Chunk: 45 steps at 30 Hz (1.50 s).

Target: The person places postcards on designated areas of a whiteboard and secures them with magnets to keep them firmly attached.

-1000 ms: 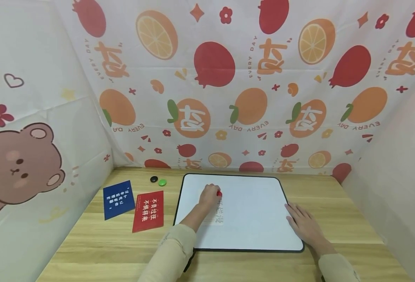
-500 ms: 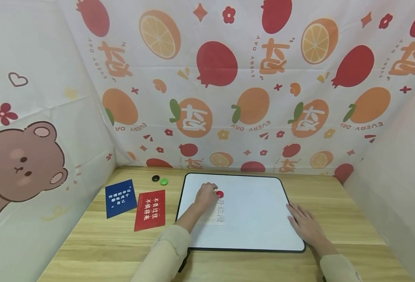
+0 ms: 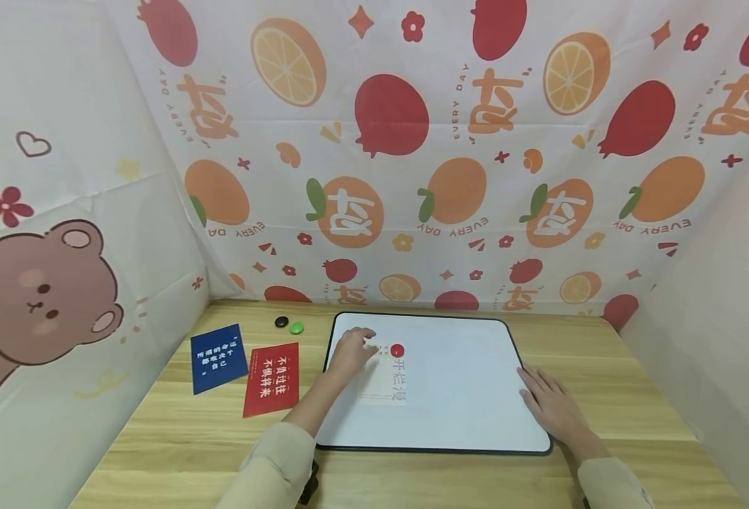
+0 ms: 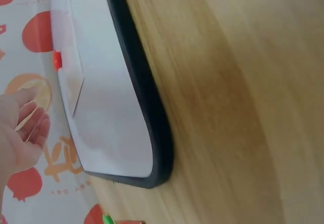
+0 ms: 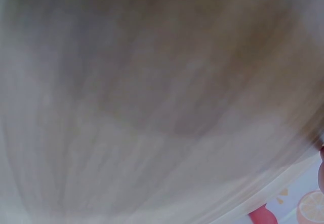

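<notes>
1. Pale card [image 3: 381, 389]: lies on the L half of the whiteboard [image 3: 463, 396], grey lettering down its R side.
2. Red disc [image 3: 397, 350], prob. a magnet: sits on the card's far R corner, w/ nothing touching it now.
3. Main change: L hand [image 3: 352, 353] was on the disc 1 s ago; it's since let go & pulled back L, fingers loose, holding nothing.
4. Meaning (my read): disc stays put w/o help, so fixing this corner looks done.
5. R hand [image 3: 549, 406]: no change, laid flat-ish along the board's R edge, gripping nothing, prob. steadying it.
6. Further L on the surface [image 3: 158, 452]: red card [image 3: 271, 380], blue card [image 3: 219, 359]; beyond them, black disc [image 3: 282, 322] & green disc [image 3: 296, 328], all off the board.
</notes>
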Tool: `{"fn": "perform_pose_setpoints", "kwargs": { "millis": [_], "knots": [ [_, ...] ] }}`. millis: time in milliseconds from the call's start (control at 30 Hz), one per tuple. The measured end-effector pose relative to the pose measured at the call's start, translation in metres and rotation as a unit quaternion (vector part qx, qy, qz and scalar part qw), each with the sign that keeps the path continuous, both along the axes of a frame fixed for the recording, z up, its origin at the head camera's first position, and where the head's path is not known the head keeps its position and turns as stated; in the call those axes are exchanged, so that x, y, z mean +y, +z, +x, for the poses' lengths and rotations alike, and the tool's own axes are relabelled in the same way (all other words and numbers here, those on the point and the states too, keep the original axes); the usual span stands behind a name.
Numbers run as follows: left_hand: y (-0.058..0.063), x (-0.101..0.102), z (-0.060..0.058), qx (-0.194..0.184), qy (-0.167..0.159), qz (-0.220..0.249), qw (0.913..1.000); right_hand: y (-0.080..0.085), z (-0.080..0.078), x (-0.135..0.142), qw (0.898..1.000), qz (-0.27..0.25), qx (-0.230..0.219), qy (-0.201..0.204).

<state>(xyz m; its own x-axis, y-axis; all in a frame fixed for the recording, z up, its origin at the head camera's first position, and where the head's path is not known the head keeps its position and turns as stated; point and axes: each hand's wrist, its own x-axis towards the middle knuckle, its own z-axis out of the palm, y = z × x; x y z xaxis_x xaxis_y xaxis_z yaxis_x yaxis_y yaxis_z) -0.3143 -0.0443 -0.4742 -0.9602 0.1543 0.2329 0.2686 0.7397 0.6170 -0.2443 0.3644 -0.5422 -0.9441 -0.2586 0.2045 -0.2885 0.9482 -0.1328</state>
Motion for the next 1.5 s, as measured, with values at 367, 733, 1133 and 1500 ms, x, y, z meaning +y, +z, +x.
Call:
{"fn": "perform_pose_setpoints", "kwargs": {
  "millis": [367,733,1133,1500],
  "knots": [
    [0.012,-0.023,0.012,0.013,0.031,0.055,0.998,0.002,0.001,-0.001,1.0,0.001,-0.006,-0.002],
    [0.006,-0.057,0.031,-0.005,0.101,0.131,0.9862,0.002,0.0,0.0,1.0,0.001,-0.004,0.0],
    [0.003,-0.099,0.054,-0.054,0.199,0.093,0.9741,-0.002,0.0,0.001,1.0,0.0,0.002,0.0],
    [-0.007,-0.122,0.067,-0.121,0.277,0.014,0.9532,-0.004,-0.002,0.002,1.0,0.002,0.007,0.001]
  ]
}}
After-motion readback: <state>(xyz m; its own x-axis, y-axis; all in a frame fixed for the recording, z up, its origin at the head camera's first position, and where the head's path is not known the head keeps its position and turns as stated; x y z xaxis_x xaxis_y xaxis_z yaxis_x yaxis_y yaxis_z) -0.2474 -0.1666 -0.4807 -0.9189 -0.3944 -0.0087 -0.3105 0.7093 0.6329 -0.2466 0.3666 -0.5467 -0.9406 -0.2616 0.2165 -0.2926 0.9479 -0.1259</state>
